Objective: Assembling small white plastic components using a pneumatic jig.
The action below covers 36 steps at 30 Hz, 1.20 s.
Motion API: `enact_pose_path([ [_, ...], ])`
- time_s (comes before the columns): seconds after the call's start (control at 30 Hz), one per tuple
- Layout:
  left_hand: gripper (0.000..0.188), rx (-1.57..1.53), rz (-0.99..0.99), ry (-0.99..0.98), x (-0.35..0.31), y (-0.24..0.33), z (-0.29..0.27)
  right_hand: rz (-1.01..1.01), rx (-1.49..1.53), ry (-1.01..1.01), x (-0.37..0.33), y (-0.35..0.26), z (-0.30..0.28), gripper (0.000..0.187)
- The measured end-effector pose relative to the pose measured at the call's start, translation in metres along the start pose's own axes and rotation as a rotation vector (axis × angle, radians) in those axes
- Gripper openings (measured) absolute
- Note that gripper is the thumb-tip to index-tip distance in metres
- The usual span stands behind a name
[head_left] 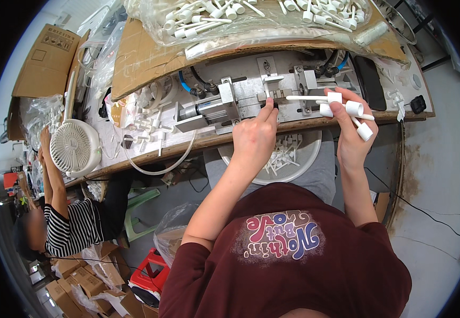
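My left hand (255, 137) reaches to the metal jig (276, 96) on the bench. Its fingers are drawn together, with the index fingertip at the jig's small block. A short white stem shows just beyond that fingertip; what the fingers pinch, if anything, is hidden. My right hand (353, 139), raised to the right of the jig, is closed around several white stemmed caps (354, 108). These have ribbed round heads and thin stems pointing different ways, one toward the jig.
Pneumatic cylinders with blue hoses (185, 82) flank the jig. Stemmed caps (224, 11) fill plastic bags on a cardboard sheet (150, 61) behind. A round basin (315, 153) of white pieces sits over my lap. A phone (369, 82), a fan (75, 147) and a co-worker (73, 228) are nearby.
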<state>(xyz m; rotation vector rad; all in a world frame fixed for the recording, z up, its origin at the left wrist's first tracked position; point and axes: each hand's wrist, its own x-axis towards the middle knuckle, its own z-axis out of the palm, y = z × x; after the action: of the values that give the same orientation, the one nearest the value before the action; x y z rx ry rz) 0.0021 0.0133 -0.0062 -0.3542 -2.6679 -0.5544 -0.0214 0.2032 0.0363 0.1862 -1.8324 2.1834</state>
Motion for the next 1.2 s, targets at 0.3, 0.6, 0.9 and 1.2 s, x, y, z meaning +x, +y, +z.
enact_pose_path([
  [0.3,0.029,-0.73,-0.293,-0.082,0.003,0.015,-0.036,-0.898,-0.65,-0.239,0.0,-0.001,0.003,0.04],
  [0.6,0.027,-1.182,-0.36,-0.042,0.0,0.015,-0.048,-0.896,-0.609,-0.403,-0.013,0.008,0.011,0.043],
  [0.9,0.025,-0.137,0.1,0.132,-0.008,-0.001,-0.02,-0.681,-0.582,-0.286,-0.016,0.017,0.002,0.031],
  [1.2,0.023,-0.027,0.104,-0.019,0.006,-0.005,-0.011,-0.568,-0.546,-0.227,-0.025,0.018,0.0,0.038],
])
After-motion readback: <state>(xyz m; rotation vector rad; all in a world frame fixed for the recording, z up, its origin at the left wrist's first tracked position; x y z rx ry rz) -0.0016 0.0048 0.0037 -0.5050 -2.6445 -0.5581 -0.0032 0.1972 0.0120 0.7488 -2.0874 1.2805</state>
